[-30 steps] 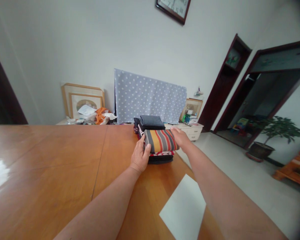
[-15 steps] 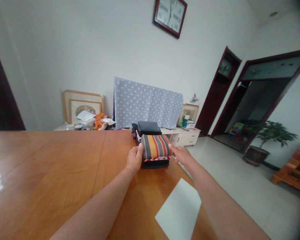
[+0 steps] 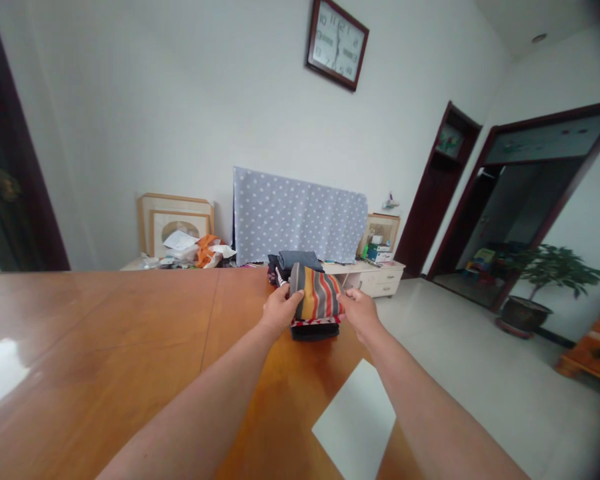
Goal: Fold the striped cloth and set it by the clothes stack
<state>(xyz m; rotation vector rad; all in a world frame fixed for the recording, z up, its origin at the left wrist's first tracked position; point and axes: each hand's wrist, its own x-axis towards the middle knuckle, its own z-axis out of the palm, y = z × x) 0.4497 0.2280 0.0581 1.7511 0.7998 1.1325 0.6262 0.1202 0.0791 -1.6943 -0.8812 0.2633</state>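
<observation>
A folded striped cloth [image 3: 319, 293] in yellow, grey and red lies on top of a stack of folded clothes. My left hand [image 3: 281, 308] grips its left edge, thumb on top and fingers underneath or behind. On the opposite side, my right hand [image 3: 359, 311] pinches the right edge between thumb and fingers. Below the striped cloth shows a red-and-white folded piece [image 3: 316, 322], and under that a black folded garment [image 3: 315, 332]. Just behind stands another pile with a dark grey folded garment [image 3: 300, 260] on top.
The brown wooden table [image 3: 145, 373] carries a white sheet [image 3: 357, 417] near my right forearm. Beyond it, a white cabinet [image 3: 380, 283] holds a dotted cloth cover [image 3: 300, 217], picture frames and plastic bags. A potted plant [image 3: 530, 287] stands on the floor at right.
My hands have closed onto the side edges of the striped cloth, whose top now looks rumpled and slightly raised at the far left. The camera view has shifted a little.
</observation>
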